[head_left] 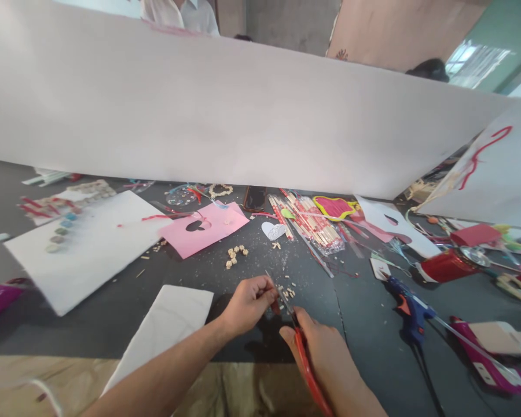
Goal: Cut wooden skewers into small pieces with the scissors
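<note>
My right hand (325, 347) is closed around the red handles of a pair of scissors (303, 356), whose metal blades point up and left. Close to the blades, my left hand (252, 301) is pinched shut; whatever lies between its fingertips is too small to make out. Short pale cut pieces (289, 291) are scattered on the dark table just beyond the scissors. Farther off sits a cluster of small beige star-like pieces (234, 255). A white paper heart (273, 231) lies behind them, near a bundle of red-and-cream chopsticks (315, 223) in clear wrap.
A tall white board (226, 110) stands across the back. On the left lie white sheets (95, 243) and pink paper (204, 229) with a cut-out. To the right are a blue glue gun (412, 310) with its cord, a red can (451, 264) and a magenta tool (488, 359).
</note>
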Motion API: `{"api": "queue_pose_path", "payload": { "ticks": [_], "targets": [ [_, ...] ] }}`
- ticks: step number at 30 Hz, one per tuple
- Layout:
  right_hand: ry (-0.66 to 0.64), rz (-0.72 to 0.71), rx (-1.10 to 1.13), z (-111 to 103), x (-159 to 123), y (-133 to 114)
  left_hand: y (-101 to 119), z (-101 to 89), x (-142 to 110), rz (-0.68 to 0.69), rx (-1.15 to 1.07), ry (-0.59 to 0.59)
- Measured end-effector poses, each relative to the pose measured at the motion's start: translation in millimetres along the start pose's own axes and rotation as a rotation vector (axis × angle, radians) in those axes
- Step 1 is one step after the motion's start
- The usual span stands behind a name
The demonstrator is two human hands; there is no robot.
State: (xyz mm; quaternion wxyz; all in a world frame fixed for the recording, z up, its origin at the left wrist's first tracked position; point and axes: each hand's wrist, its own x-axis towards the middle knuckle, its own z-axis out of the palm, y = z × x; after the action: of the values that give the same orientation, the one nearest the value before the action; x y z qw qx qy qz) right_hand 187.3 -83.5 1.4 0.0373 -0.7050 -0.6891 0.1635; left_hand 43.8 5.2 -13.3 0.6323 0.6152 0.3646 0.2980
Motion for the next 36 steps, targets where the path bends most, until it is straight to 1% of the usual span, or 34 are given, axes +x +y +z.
{"api": "queue_pose_path", "payload": {
  "ticks": [2,4,7,9,11,13,14,15,17,20,22,24,26,27,29,32,34,36],
  "targets": [
    [-0.038,0.017,0.016,0,-1,-3,3,0.6,-2,0.022,0.019,-0.025],
    [-0.048,0.038,-0.034,-1,-1,-3,5,0.4,-4,0.024,0.013,-0.042],
    [0.004,0.068,-0.063,-7,-1,7,5,-2.0,-3,0.024,-0.025,-0.008],
    [0.054,0.125,-0.055,-15,1,20,3,-4.0,-1,0.034,-0.053,0.026],
    [0.101,0.214,-0.072,-25,4,37,1,-5.6,1,0.026,-0.074,0.047],
    [0.132,0.297,-0.115,-32,7,58,-2,-6.4,3,-0.012,-0.091,0.071],
    [0.139,0.316,-0.137,-34,9,68,-3,-6.7,5,-0.032,-0.099,0.083],
    [0.142,0.321,-0.161,-34,10,79,-5,-7.0,6,-0.046,-0.105,0.096],
    [0.167,0.269,-0.232,-32,11,98,-8,-7.4,7,-0.050,-0.113,0.123],
    [0.105,0.244,-0.338,-30,9,114,-11,-7.5,9,-0.036,-0.106,0.144],
    [0.038,0.264,-0.370,-35,8,115,-12,-7.0,9,-0.040,-0.095,0.142],
    [-0.017,0.287,-0.384,-46,10,110,-12,-6.1,9,-0.045,-0.087,0.137],
    [-0.027,0.282,-0.381,-60,18,100,-11,-5.2,10,-0.041,-0.084,0.137],
    [-0.007,0.259,-0.372,-67,24,95,-11,-4.7,10,-0.038,-0.083,0.137],
    [0.060,0.171,-0.344,-74,43,83,-11,-4.1,11,-0.031,-0.084,0.145],
    [0.109,0.049,-0.295,-72,82,68,-11,-3.5,11,-0.013,-0.067,0.160],
    [0.120,0.029,-0.283,-64,111,62,-12,-3.2,11,-0.003,-0.051,0.160],
    [0.127,0.048,-0.287,-55,135,60,-13,-2.7,12,0.010,-0.051,0.159]
  ]
}}
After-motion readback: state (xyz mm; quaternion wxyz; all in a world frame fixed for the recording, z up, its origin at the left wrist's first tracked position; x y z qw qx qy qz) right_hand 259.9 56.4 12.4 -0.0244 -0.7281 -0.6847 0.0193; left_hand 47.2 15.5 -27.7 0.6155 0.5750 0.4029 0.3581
